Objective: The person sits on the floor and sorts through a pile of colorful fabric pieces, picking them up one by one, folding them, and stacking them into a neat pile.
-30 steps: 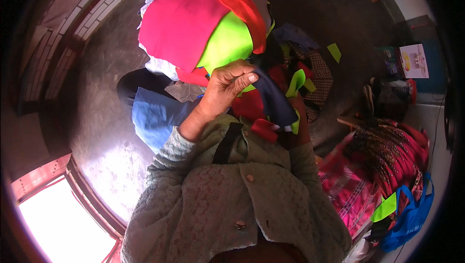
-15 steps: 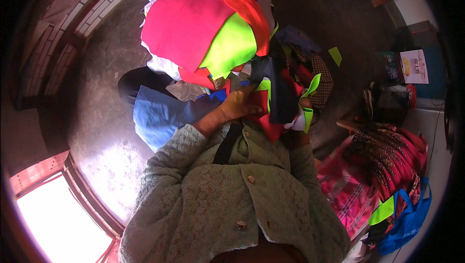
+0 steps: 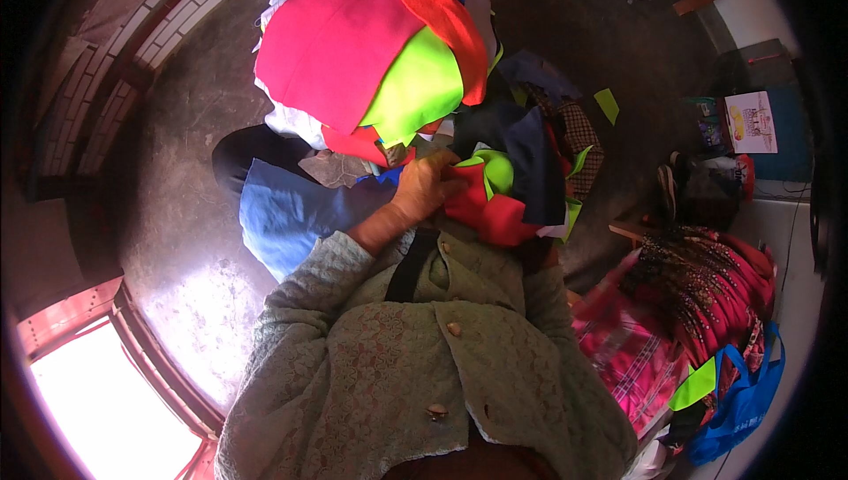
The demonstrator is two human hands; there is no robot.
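left grip [image 3: 426, 187]: curled inward | left forearm [image 3: 378, 229]: slanting inward | right forearm [image 3: 542, 284]: extended forward | right grip: hidden

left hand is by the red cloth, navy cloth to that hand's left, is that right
The side is wrong: in the head view, the navy cloth is to the right of the left hand, which is by the red cloth.

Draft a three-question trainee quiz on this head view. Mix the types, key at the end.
1. True or false: the blue bag lies on the right side of the view.
2. Of these cloth colours, which is nearest the left hand? A) white B) red C) navy
3. Fill in: the largest piece showing on the cloth heap is ____.

Key: 1 true; 2 B, red; 3 pink.
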